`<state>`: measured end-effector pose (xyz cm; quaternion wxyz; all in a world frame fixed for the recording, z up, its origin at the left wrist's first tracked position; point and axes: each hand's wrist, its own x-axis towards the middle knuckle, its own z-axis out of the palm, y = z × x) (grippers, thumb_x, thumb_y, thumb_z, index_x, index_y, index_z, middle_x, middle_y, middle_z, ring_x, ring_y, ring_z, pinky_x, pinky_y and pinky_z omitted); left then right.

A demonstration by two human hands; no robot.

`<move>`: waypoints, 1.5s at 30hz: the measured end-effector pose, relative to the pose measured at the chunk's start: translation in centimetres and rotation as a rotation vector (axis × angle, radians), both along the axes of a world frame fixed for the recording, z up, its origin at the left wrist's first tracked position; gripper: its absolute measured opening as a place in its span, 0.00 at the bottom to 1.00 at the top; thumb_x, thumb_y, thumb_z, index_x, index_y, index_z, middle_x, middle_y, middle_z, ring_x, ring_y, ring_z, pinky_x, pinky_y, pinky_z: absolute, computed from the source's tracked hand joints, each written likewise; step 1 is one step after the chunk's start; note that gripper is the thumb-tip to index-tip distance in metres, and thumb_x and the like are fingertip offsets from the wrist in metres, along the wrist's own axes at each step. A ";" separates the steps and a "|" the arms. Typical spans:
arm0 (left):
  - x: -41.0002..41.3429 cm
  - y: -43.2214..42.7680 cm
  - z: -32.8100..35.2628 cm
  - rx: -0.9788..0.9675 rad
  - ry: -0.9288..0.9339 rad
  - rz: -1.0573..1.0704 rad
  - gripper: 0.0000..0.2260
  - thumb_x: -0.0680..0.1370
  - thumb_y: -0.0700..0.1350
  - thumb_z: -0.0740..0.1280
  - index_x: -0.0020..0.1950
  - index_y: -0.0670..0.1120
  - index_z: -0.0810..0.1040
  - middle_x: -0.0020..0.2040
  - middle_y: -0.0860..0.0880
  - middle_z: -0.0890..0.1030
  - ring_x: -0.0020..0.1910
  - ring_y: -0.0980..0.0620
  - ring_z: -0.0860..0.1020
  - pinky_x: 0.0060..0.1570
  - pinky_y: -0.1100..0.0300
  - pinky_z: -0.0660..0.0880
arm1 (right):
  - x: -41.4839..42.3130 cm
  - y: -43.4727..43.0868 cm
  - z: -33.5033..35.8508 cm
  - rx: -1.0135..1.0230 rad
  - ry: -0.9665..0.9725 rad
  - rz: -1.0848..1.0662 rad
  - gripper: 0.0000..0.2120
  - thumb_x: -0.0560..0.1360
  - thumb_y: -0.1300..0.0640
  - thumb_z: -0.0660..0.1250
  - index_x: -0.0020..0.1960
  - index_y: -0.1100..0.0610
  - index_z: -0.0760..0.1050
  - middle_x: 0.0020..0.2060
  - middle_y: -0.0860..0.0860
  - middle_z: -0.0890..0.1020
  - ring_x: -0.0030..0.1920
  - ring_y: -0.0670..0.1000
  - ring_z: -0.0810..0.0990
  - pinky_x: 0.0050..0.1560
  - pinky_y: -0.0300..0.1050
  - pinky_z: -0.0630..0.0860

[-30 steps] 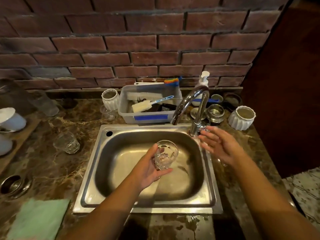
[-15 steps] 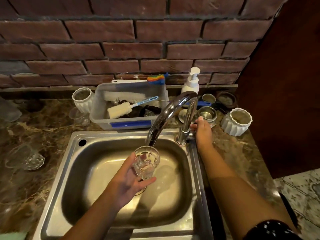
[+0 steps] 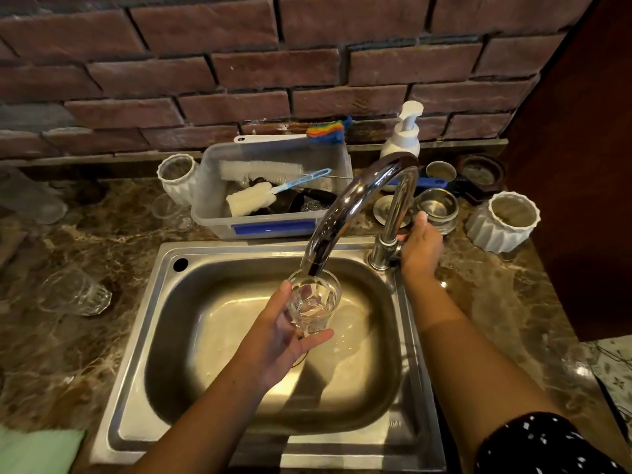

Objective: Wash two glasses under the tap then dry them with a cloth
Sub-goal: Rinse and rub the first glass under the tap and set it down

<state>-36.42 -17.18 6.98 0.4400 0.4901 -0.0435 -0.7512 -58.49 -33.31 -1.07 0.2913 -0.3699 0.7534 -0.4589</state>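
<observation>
Clasping the glass (image 3: 314, 302) mouth-up under the tap (image 3: 359, 196), the left hand (image 3: 280, 340) readies a rinse — the right hand (image 3: 420, 249) grips the tap's base.

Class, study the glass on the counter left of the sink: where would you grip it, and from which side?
Grip the glass round its faceted lower wall, thumb opposite fingers, coming from the sink side, the person's shortest reach. The facets should resist slipping better than the thin rim. Blur hides whether it stands fully upright.
</observation>
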 end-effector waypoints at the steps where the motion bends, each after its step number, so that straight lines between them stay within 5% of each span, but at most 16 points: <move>1: 0.0 0.0 -0.1 0.007 0.001 0.005 0.28 0.73 0.57 0.66 0.69 0.44 0.74 0.64 0.39 0.82 0.62 0.38 0.80 0.54 0.45 0.82 | 0.1 0.0 -0.1 0.003 0.005 -0.020 0.23 0.85 0.48 0.52 0.40 0.59 0.75 0.31 0.49 0.75 0.34 0.50 0.73 0.40 0.45 0.67; 11: 0.2 0.0 0.1 -0.013 0.020 0.047 0.28 0.73 0.57 0.66 0.69 0.44 0.74 0.66 0.39 0.80 0.63 0.38 0.80 0.53 0.44 0.82 | 0.4 0.0 -0.2 0.009 -0.034 -0.083 0.24 0.85 0.45 0.51 0.40 0.58 0.76 0.38 0.57 0.82 0.42 0.58 0.81 0.42 0.47 0.72; 19: 0.3 0.6 -0.3 -0.044 0.041 0.044 0.24 0.75 0.57 0.65 0.68 0.47 0.75 0.69 0.40 0.76 0.64 0.37 0.78 0.56 0.43 0.81 | 0.5 0.1 0.1 0.033 -0.056 -0.088 0.23 0.84 0.44 0.52 0.37 0.54 0.73 0.39 0.58 0.83 0.44 0.59 0.82 0.49 0.57 0.78; 23: 0.4 0.8 -0.4 -0.061 0.038 0.036 0.22 0.75 0.57 0.66 0.66 0.49 0.74 0.69 0.41 0.75 0.65 0.37 0.77 0.58 0.40 0.78 | 0.0 0.8 0.7 0.040 -0.124 -0.013 0.20 0.84 0.47 0.55 0.47 0.60 0.77 0.42 0.54 0.83 0.43 0.53 0.80 0.48 0.49 0.76; 26: 0.4 0.8 -0.3 -0.055 0.045 0.040 0.20 0.74 0.56 0.66 0.63 0.49 0.74 0.69 0.41 0.75 0.64 0.36 0.77 0.59 0.38 0.76 | -0.1 2.4 1.1 0.049 -0.101 -0.004 0.15 0.82 0.51 0.61 0.62 0.59 0.75 0.53 0.55 0.83 0.53 0.54 0.81 0.54 0.49 0.78; 32: 1.3 1.5 -0.5 -0.028 0.077 0.013 0.30 0.72 0.59 0.69 0.70 0.44 0.73 0.68 0.39 0.77 0.65 0.38 0.78 0.59 0.41 0.77 | 4.3 11.1 5.8 -0.058 0.100 0.172 0.26 0.79 0.56 0.66 0.75 0.53 0.64 0.72 0.50 0.69 0.71 0.49 0.69 0.71 0.51 0.70; 36: 1.9 2.5 0.5 -0.093 0.043 -0.032 0.29 0.74 0.60 0.67 0.69 0.43 0.76 0.67 0.39 0.79 0.65 0.40 0.79 0.63 0.40 0.76 | 9.6 17.8 9.4 -0.101 0.063 0.587 0.23 0.78 0.49 0.65 0.72 0.46 0.67 0.68 0.43 0.73 0.67 0.42 0.72 0.66 0.45 0.73; 40: 3.0 3.7 2.0 -0.173 -0.064 -0.200 0.23 0.80 0.59 0.62 0.65 0.44 0.80 0.60 0.39 0.83 0.59 0.42 0.83 0.51 0.46 0.81 | 12.0 19.6 10.1 -0.069 0.305 0.883 0.13 0.79 0.45 0.62 0.60 0.46 0.77 0.57 0.40 0.80 0.60 0.40 0.75 0.67 0.51 0.73; 45: 4.0 4.1 3.3 -0.190 -0.298 -0.293 0.27 0.74 0.67 0.68 0.64 0.48 0.78 0.60 0.43 0.84 0.58 0.42 0.83 0.56 0.41 0.81 | 12.6 19.1 11.4 0.129 0.290 1.038 0.10 0.80 0.50 0.62 0.54 0.51 0.80 0.47 0.47 0.85 0.47 0.44 0.81 0.47 0.37 0.75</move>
